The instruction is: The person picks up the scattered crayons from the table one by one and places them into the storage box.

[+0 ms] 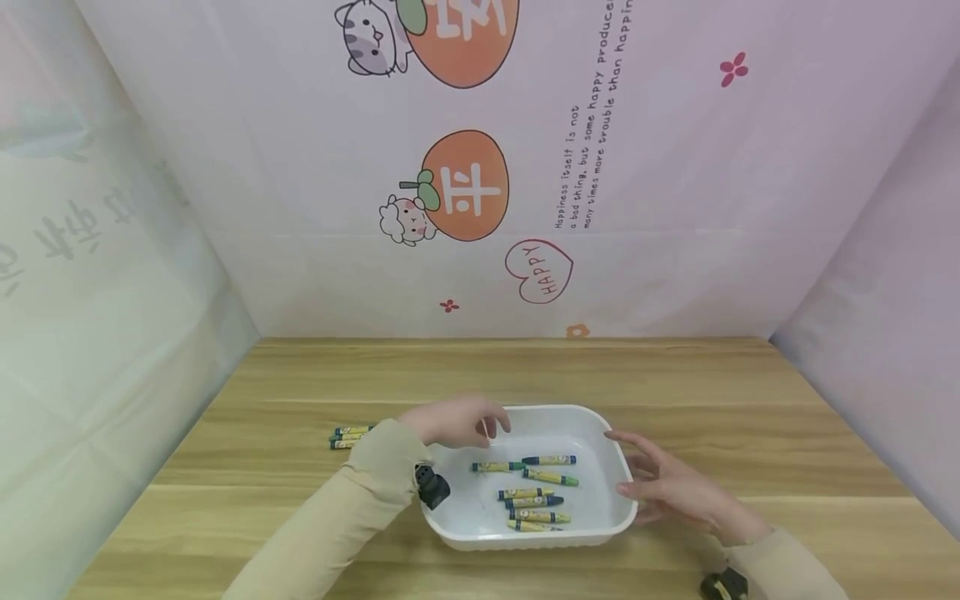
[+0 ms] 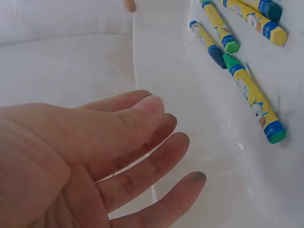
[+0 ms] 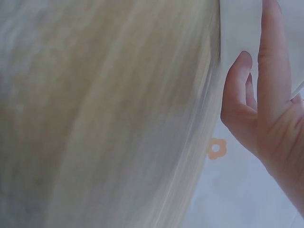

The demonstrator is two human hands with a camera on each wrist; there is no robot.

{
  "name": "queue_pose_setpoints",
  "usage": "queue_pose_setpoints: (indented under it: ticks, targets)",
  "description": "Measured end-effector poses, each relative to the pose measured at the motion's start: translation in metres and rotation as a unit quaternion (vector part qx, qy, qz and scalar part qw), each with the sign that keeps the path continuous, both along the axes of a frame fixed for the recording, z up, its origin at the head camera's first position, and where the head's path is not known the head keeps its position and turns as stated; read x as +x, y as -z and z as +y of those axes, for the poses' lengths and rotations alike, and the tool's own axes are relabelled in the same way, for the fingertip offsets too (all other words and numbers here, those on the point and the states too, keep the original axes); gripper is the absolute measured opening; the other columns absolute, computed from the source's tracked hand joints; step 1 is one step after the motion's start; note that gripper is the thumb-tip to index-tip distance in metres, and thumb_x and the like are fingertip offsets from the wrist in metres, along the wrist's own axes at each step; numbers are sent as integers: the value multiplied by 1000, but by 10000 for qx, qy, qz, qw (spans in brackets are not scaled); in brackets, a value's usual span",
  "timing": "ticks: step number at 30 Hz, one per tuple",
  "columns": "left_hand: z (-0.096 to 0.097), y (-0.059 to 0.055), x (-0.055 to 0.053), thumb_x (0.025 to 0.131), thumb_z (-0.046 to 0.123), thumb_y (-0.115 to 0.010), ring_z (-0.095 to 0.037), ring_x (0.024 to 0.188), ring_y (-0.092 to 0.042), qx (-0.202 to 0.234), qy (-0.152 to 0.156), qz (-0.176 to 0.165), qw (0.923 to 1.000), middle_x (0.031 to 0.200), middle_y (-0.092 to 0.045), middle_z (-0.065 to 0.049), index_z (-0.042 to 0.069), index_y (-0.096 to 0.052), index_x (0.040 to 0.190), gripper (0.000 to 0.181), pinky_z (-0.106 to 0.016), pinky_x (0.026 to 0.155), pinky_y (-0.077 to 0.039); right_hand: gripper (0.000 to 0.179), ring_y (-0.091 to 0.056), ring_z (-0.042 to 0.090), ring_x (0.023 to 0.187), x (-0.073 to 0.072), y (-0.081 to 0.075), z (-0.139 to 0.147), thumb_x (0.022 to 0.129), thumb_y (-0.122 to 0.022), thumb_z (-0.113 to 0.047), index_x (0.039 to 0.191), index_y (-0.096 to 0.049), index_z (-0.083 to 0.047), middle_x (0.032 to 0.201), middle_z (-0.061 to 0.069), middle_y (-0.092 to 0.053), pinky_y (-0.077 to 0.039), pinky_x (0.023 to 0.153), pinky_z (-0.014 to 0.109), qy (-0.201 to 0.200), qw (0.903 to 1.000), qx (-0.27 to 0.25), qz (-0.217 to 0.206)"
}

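A white rectangular tray (image 1: 607, 533) holds several crayons in yellow wrappers with blue bands. My left hand (image 1: 459, 420) hovers over the tray's back left part, fingers loosely bent with nothing between them. In the left wrist view, a green crayon (image 2: 256, 102) lies to the right of those fingers, close to a dark blue crayon (image 2: 206, 42). At the tray's right side, my right hand (image 1: 675, 485) touches the rim with thumb and forefinger extended over it. The other fingers lie along the outer wall, partly hidden. Fairly straight fingers (image 3: 274, 61) show against the white wall in the right wrist view.
A small group of crayons (image 1: 348, 437) lies on the wooden table (image 1: 300, 375) left of the tray, partly covered by the left sleeve. A printed cloth (image 1: 660, 275) stands along the table's back edge, with pale cloth at both sides.
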State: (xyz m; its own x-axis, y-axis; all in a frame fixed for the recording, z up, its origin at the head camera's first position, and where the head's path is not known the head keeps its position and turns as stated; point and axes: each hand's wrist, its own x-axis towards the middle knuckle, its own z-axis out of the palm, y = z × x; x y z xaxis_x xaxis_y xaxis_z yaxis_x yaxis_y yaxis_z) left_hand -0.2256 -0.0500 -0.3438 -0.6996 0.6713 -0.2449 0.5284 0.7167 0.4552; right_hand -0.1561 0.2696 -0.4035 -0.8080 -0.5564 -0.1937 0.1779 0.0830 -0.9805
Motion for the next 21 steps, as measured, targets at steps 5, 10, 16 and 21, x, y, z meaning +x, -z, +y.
queue_pose_setpoints:
  ticks: [5,10,16,21]
  targets:
    - [-10,-1,1,88,6,-64,-14,97,-59,174,17,78,9998,105,-65,-3,11,-63,118,30,-28,84,-50,83,-61,30,102,0,0,0,90,-61,-6,148,-1,-5,134,44,-18,-52,80,54,26,10000,23,2]
    - [-23,-1,3,89,6,-63,-15,99,-59,391,26,181,9991,109,-64,-4,10,-62,119,30,-30,85,-50,83,-62,31,102,0,-1,0,90,-61,-7,147,-2,-6,134,45,-17,-52,80,54,12,10000,38,57]
    - [-40,-3,9,90,4,-62,-17,98,-61,699,25,271,9972,113,-65,-8,6,-62,118,28,-31,83,-51,83,-61,30,103,0,-1,0,90,-61,-6,148,-1,-5,134,45,-16,-52,80,54,17,10000,32,44]
    - [-55,1,12,90,6,-62,-18,96,-61,900,-64,400,9951,110,-65,-9,5,-62,118,28,-30,80,-52,83,-61,31,103,0,0,0,90,-60,-5,148,-1,-5,134,44,-18,-52,81,54,6,10000,13,11]
